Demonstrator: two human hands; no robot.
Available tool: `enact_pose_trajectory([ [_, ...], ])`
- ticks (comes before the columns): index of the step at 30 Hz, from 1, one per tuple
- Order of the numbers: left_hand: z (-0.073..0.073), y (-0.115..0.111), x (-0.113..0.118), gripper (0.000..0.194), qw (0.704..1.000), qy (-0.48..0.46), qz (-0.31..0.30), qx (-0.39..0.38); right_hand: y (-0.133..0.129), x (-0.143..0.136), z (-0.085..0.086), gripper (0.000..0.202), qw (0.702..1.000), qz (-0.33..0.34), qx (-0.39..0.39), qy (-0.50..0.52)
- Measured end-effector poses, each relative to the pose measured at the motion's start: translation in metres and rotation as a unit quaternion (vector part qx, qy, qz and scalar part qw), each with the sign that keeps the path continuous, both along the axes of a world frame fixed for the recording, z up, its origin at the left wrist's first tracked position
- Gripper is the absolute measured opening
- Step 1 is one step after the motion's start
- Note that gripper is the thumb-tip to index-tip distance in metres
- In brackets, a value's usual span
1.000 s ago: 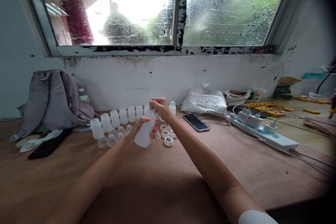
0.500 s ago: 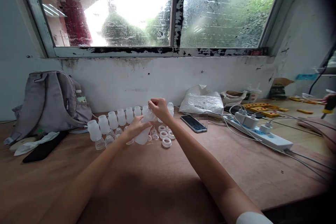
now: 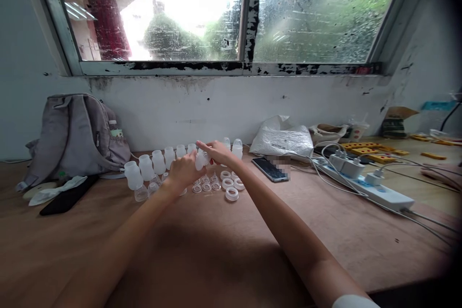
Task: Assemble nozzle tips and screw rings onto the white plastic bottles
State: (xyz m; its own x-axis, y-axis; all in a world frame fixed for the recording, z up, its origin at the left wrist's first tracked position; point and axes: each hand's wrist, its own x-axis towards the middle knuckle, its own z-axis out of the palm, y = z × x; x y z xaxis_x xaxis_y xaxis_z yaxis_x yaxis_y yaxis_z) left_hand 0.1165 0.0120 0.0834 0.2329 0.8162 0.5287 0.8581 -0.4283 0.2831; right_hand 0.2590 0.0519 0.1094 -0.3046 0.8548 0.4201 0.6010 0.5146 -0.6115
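Observation:
In the middle of the head view, a frosted baby bottle (image 3: 201, 160) with a clear top stands between my hands at the back row. My left hand (image 3: 183, 172) closes round its left side, fingers partly hidden. My right hand (image 3: 217, 152) bends over its top and right side, fingertips against it. To the left runs a row of open frosted bottles (image 3: 146, 168), with clear caps (image 3: 141, 194) in front. Clear teats (image 3: 206, 186) and white screw rings (image 3: 231, 194) lie just in front of my hands. Two capped bottles (image 3: 237, 148) stand right of my right hand.
A grey backpack (image 3: 79, 134), a black pouch (image 3: 68, 197) and a white tissue lie left. To the right are a phone (image 3: 269, 169), a silvery plastic bag (image 3: 281, 138) and a power strip (image 3: 375, 193) with trailing cables. Yellow parts (image 3: 371, 149) sit farther right.
My hands have carried the bottle back and up to the row from a tilted hold nearer me. My right fingers have shifted from pinching its top to lying against it. The view has turned slightly left.

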Motion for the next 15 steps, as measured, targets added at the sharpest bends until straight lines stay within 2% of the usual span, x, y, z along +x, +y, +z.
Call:
enact_pose_trajectory([
  [2, 0.002, 0.002, -0.002, 0.036, 0.999, -0.021, -0.028, -0.02, 0.0, 0.0, 0.0, 0.048, 0.999, 0.025, -0.027, 0.016],
  [4, 0.004, 0.003, -0.004, 0.032, 0.991, -0.072, -0.089, -0.075, 0.001, 0.0, 0.0, 0.049, 0.999, 0.011, -0.002, 0.04],
  [6, 0.005, 0.002, -0.005, 0.025, 0.958, -0.15, -0.174, -0.172, 0.0, 0.0, 0.002, 0.049, 0.998, 0.013, 0.025, 0.049],
  [8, 0.004, 0.001, -0.005, 0.023, 0.89, -0.24, -0.257, -0.291, -0.003, 0.0, 0.005, 0.048, 0.997, 0.034, 0.044, 0.052],
  [11, -0.001, 0.0, -0.004, 0.024, 0.764, -0.352, -0.322, -0.434, -0.008, 0.002, 0.01, 0.048, 0.994, 0.069, 0.056, 0.066],
  [13, -0.005, 0.001, -0.002, 0.028, 0.695, -0.395, -0.345, -0.492, -0.012, 0.003, 0.012, 0.048, 0.991, 0.091, 0.051, 0.079],
  [15, -0.008, 0.001, 0.001, 0.032, 0.641, -0.419, -0.37, -0.527, -0.016, 0.003, 0.013, 0.048, 0.989, 0.105, 0.044, 0.094],
])
